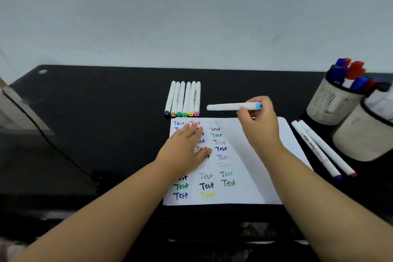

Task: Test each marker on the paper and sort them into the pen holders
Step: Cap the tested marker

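Marker [232, 106] level in curled right hand [258, 121] fingers; left hand [182, 151] flat on paper [251, 168].

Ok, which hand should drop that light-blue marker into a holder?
Probably the right hand: it grips the light-blue marker and is nearer the pen holders. The left hand lies flat on the paper.

My left hand [187, 147] covers several "Test" words on the paper [251, 168]. At three o'clock the picture's edge cuts off the nearer pen holder [361, 138], its contents a white blur. I cannot read the cap codes on the marker row [184, 98].
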Demonstrator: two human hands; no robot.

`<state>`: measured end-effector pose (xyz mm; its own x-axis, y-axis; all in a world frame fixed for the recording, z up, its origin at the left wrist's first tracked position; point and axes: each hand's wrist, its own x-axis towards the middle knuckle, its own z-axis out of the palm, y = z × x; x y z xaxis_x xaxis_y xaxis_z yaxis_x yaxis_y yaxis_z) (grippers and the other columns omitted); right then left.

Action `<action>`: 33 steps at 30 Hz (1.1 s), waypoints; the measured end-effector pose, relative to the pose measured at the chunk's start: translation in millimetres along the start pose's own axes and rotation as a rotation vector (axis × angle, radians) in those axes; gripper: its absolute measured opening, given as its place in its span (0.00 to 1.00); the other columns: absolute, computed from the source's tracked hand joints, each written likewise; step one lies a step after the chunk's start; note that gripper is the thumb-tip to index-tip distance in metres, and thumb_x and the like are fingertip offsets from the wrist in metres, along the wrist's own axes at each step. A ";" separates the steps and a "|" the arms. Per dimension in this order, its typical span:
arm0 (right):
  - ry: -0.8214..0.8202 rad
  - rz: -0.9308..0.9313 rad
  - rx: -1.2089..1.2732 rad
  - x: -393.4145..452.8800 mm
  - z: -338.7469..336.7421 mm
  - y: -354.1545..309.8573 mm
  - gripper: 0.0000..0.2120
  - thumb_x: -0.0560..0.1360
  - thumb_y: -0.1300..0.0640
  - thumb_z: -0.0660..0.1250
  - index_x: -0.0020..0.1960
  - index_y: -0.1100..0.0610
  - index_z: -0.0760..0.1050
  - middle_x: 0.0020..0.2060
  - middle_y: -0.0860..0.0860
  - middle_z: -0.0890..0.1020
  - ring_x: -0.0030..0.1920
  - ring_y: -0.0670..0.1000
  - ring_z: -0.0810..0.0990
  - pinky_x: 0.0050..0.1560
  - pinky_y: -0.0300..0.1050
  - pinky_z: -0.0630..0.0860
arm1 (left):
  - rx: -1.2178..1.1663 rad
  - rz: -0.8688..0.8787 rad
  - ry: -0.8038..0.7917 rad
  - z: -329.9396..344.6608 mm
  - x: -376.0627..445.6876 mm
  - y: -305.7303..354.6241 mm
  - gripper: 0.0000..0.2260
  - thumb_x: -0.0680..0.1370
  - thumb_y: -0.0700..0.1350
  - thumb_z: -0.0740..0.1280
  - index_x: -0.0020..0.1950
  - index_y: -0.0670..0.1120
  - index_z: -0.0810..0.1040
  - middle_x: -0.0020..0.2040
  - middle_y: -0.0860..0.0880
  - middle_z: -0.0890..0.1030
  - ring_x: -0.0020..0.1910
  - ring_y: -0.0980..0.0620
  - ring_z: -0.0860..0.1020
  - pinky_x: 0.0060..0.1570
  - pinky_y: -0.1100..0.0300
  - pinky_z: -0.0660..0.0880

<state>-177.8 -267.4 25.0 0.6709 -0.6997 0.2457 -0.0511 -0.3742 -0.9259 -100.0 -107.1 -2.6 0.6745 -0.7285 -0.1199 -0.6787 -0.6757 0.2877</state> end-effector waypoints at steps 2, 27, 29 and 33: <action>0.066 0.102 0.191 -17.4 -10.0 -4.7 0.07 0.74 0.63 0.62 0.43 0.53 0.68 0.37 0.53 0.78 0.34 0.47 0.75 0.37 0.38 0.74 | -0.074 -0.035 0.054 0.3 -7.8 4.9 0.31 0.80 0.59 0.56 0.77 0.51 0.45 0.77 0.55 0.46 0.75 0.57 0.43 0.71 0.61 0.44; -0.196 0.415 0.407 -86.2 -7.3 0.4 0.10 0.77 0.52 0.67 0.41 0.57 0.75 0.24 0.48 0.74 0.25 0.46 0.69 0.26 0.38 0.68 | -0.752 -0.184 0.153 4.6 -80.4 42.6 0.11 0.76 0.51 0.68 0.58 0.59 0.79 0.40 0.67 0.75 0.42 0.68 0.73 0.47 0.69 0.71; -0.195 0.417 0.449 -85.6 -7.5 2.2 0.10 0.77 0.53 0.67 0.40 0.57 0.75 0.24 0.48 0.74 0.24 0.46 0.68 0.26 0.38 0.67 | -0.823 -0.196 0.142 4.5 -78.9 43.0 0.12 0.75 0.51 0.69 0.58 0.57 0.80 0.43 0.65 0.78 0.44 0.67 0.75 0.46 0.72 0.71; -0.211 0.398 0.484 -85.2 -9.8 2.6 0.09 0.77 0.55 0.66 0.40 0.57 0.75 0.24 0.49 0.74 0.25 0.46 0.68 0.26 0.38 0.67 | -0.917 -0.200 0.133 1.0 -77.9 45.4 0.03 0.74 0.52 0.69 0.45 0.57 0.82 0.40 0.61 0.82 0.37 0.69 0.76 0.35 0.79 0.69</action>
<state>-242.4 -214.8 4.4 0.8025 -0.5755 -0.1575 -0.0194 0.2386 -0.9709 -183.6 -81.1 18.9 0.8193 -0.5520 -0.1550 -0.0919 -0.3934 0.9148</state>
